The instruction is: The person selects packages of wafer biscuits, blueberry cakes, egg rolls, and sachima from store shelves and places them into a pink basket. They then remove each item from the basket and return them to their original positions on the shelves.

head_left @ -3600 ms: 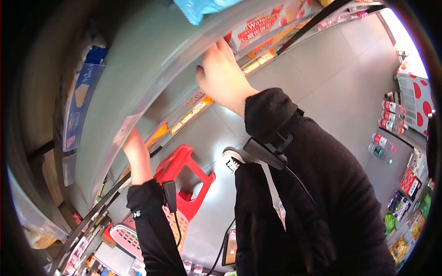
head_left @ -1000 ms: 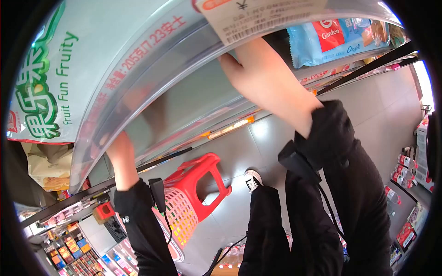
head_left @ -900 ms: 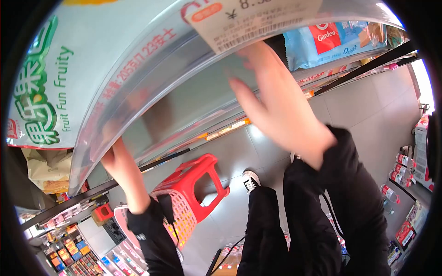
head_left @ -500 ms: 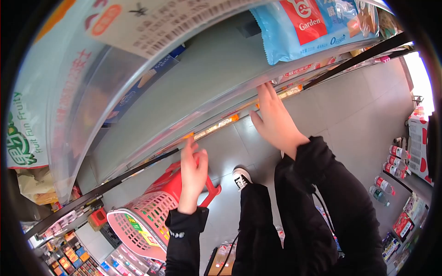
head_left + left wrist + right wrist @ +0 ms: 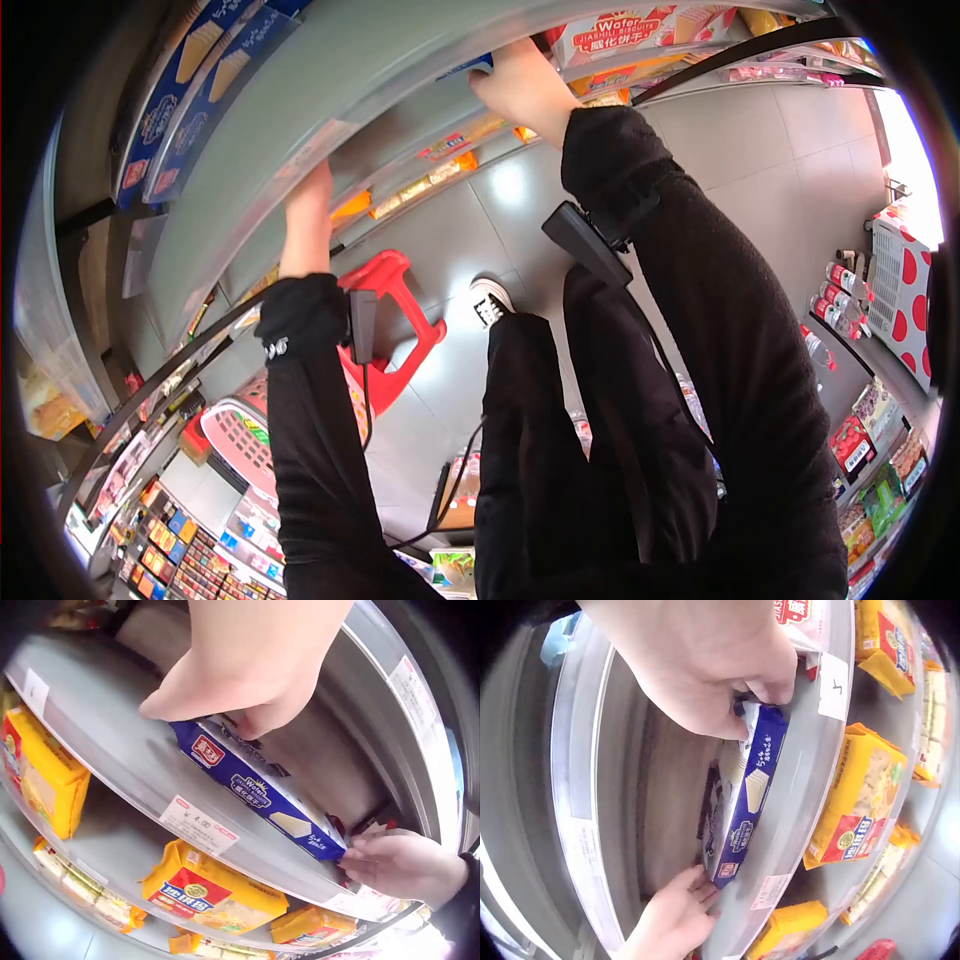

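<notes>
A blue packet of wafer biscuits (image 5: 259,791) lies lengthwise on a shelf behind a clear front lip. My left hand (image 5: 308,215) grips one end of it, thumb and fingers to either side in the left wrist view. At the other end my right hand (image 5: 712,667) pinches the packet, its fingers curled over the corner in the right wrist view. From the head, most of the packet is hidden beneath the shelf above; only a blue corner shows by the right hand.
A red and white wafer box (image 5: 640,35) sits right of the right hand. Yellow biscuit packs (image 5: 214,892) fill the shelf below. Two blue wafer packs (image 5: 215,95) stand upper left. A red basket (image 5: 395,320) is on the floor near a foot.
Half a second ago both hands were empty in front of the shelves; now they reach in and hold the wafer packet's ends. The head view has shifted, and the Garden pack is out of sight.
</notes>
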A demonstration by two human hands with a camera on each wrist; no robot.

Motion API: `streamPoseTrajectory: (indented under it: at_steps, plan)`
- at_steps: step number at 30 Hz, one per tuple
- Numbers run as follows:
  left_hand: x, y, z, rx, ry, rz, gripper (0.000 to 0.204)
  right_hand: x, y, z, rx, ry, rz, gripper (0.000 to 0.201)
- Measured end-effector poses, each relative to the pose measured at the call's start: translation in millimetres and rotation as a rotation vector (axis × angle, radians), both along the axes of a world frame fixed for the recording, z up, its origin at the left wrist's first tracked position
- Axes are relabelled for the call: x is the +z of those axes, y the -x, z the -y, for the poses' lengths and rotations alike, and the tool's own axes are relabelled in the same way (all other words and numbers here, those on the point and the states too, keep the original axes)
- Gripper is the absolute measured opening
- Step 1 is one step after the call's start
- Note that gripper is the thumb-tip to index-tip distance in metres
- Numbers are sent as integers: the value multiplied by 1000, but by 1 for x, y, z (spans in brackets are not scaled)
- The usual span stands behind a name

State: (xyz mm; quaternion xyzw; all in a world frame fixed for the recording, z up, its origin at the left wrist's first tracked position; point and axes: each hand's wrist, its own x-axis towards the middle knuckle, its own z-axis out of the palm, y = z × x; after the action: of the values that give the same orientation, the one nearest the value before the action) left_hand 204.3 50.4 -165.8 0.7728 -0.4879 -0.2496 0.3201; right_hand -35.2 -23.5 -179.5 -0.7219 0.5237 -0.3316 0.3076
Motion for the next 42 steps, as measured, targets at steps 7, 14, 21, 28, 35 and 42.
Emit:
streamPoseTrajectory:
  at_steps: [7,14,21,28,35,42]
  plan:
    - [-3,-10,-12,14,68,-21,37,8,3,-3,-61,-194,46,38]
    - [29,-7,-28,214,-187,-271,29,9,13,-5,-5,-263,147,34]
    - [47,-18,-75,111,-276,-480,16,45,28,-37,11,-389,257,24]
    - [71,44,-170,389,-58,-754,14,77,61,-100,156,-551,339,15]
    - [118,61,-229,410,137,-714,20,138,81,-134,282,-598,425,21]
    - [172,13,-142,262,338,-334,23,168,31,-91,248,-96,469,21]
